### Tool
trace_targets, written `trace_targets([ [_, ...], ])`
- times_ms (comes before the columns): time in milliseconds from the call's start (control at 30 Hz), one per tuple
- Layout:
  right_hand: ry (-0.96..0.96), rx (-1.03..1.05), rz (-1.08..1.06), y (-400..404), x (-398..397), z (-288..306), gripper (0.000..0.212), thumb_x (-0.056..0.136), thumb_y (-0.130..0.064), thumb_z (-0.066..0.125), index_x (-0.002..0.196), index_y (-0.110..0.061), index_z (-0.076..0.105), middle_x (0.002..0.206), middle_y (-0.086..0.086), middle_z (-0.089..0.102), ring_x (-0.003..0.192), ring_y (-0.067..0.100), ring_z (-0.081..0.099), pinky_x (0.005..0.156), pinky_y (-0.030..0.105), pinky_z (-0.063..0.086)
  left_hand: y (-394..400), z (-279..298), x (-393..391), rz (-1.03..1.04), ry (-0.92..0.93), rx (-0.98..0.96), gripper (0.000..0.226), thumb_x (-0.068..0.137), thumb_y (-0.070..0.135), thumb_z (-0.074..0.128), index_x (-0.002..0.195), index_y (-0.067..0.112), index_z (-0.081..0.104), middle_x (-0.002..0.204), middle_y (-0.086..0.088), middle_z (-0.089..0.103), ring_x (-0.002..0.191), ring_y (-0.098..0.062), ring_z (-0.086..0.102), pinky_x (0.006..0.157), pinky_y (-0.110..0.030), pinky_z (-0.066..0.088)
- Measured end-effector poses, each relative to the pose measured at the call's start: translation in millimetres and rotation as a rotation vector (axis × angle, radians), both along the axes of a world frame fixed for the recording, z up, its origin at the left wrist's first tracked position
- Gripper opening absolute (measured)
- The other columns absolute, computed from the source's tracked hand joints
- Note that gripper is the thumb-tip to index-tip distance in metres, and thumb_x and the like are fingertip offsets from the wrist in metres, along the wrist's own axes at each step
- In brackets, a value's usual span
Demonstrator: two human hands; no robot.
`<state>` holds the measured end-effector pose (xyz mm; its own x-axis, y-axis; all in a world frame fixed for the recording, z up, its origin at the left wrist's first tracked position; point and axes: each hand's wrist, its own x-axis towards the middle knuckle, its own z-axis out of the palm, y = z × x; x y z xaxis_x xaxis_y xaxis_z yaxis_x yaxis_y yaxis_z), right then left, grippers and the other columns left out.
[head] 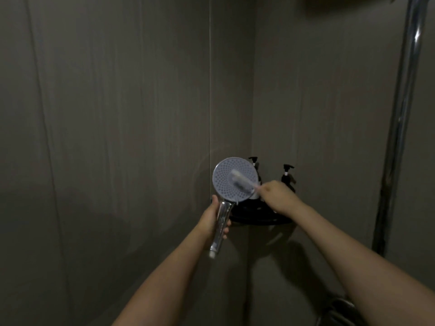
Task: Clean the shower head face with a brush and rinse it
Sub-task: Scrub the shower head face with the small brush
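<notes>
A round hand shower head (223, 180) with a grey dotted face points toward me, held up in front of the wall corner. My left hand (213, 220) grips its chrome handle (220, 228) from the left. A small white brush (242, 181) lies across the right half of the face, blurred. My right hand (276, 192) pinches the brush's handle end just right of the head. No water is visible coming from the face.
A black corner shelf (259, 218) sits behind the head, carrying two dark pump bottles (287, 176). A chrome riser pipe (402, 128) runs up the right wall. A coil of shower hose (339, 311) shows at the bottom right. Grey tiled walls surround everything.
</notes>
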<state>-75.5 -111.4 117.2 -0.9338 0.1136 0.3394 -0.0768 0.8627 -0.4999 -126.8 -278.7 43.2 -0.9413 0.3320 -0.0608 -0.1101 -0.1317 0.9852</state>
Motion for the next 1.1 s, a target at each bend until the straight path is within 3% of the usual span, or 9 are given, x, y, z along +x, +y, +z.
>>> trace_targets([
  [100,-0.123,0.160,0.150,-6,2,-9,0.048,0.098,-0.034,0.039,0.052,-0.020,0.043,0.057,0.000,0.044,0.054,0.014,0.042,0.057,0.029,0.032,3,2,0,0.002,-0.009,0.117,0.075,0.088,0.069,0.008,0.084,0.011,0.056,0.054,-0.006,0.051,0.036,-0.013,0.045,0.040,-0.017,0.036],
  [200,-0.136,0.334,0.121,-2,0,-20,0.047,0.097,-0.039,0.037,0.054,-0.023,0.043,0.058,-0.001,0.045,0.058,0.017,0.046,0.061,0.030,0.038,4,6,-1,-0.004,0.023,0.177,0.076,0.089,0.068,0.007,0.090,0.011,0.058,0.060,-0.007,0.053,0.043,-0.015,0.048,0.044,-0.020,0.039],
  [367,-0.364,0.502,0.201,3,11,-31,0.043,0.096,-0.041,0.040,0.056,-0.025,0.046,0.060,-0.006,0.044,0.055,0.009,0.041,0.060,0.028,0.037,-2,9,-7,0.016,0.038,0.180,0.078,0.090,0.066,0.009,0.097,0.007,0.059,0.067,-0.008,0.054,0.056,-0.017,0.051,0.054,-0.025,0.043],
  [500,-0.110,0.298,0.172,13,3,-27,0.042,0.097,-0.037,0.040,0.057,-0.027,0.047,0.060,-0.003,0.048,0.056,0.013,0.046,0.061,0.031,0.039,1,10,-8,0.038,0.022,0.185,0.078,0.090,0.066,0.007,0.097,0.007,0.059,0.061,-0.006,0.055,0.055,-0.016,0.050,0.051,-0.025,0.042],
  [600,0.057,0.288,0.086,7,-7,-23,0.043,0.098,-0.036,0.037,0.057,-0.026,0.043,0.068,0.003,0.054,0.065,0.020,0.052,0.062,0.032,0.041,5,14,-7,0.021,0.019,0.188,0.081,0.088,0.069,0.006,0.095,0.008,0.059,0.063,-0.006,0.055,0.053,-0.016,0.051,0.050,-0.024,0.042],
  [667,-0.005,0.366,0.094,4,-9,-23,0.041,0.098,-0.037,0.037,0.063,-0.019,0.050,0.071,0.004,0.054,0.067,0.021,0.052,0.061,0.030,0.040,8,16,-7,0.019,0.036,0.193,0.079,0.089,0.068,0.006,0.093,0.009,0.059,0.065,-0.007,0.054,0.055,-0.016,0.050,0.050,-0.024,0.042],
  [800,-0.289,0.486,0.269,8,-3,-31,0.037,0.095,-0.039,0.043,0.063,-0.024,0.053,0.061,-0.004,0.048,0.058,0.013,0.046,0.062,0.030,0.039,7,16,-9,0.005,0.032,0.277,0.080,0.089,0.068,0.010,0.091,0.006,0.061,0.065,-0.008,0.053,0.052,-0.015,0.051,0.051,-0.025,0.042],
  [967,0.070,0.227,0.153,8,-11,-18,0.041,0.097,-0.038,0.040,0.073,-0.014,0.063,0.064,0.001,0.053,0.061,0.018,0.051,0.059,0.032,0.041,11,12,-9,-0.015,0.023,0.253,0.082,0.087,0.070,0.008,0.097,0.007,0.060,0.067,-0.008,0.053,0.056,-0.016,0.051,0.051,-0.024,0.041],
  [1100,-0.089,0.494,0.198,3,-8,-25,0.035,0.097,-0.040,0.038,0.070,-0.024,0.054,0.072,0.000,0.054,0.068,0.017,0.053,0.067,0.034,0.045,13,18,-9,-0.037,0.034,0.262,0.081,0.089,0.068,0.006,0.094,0.007,0.060,0.073,-0.009,0.055,0.063,-0.018,0.051,0.058,-0.028,0.041],
])
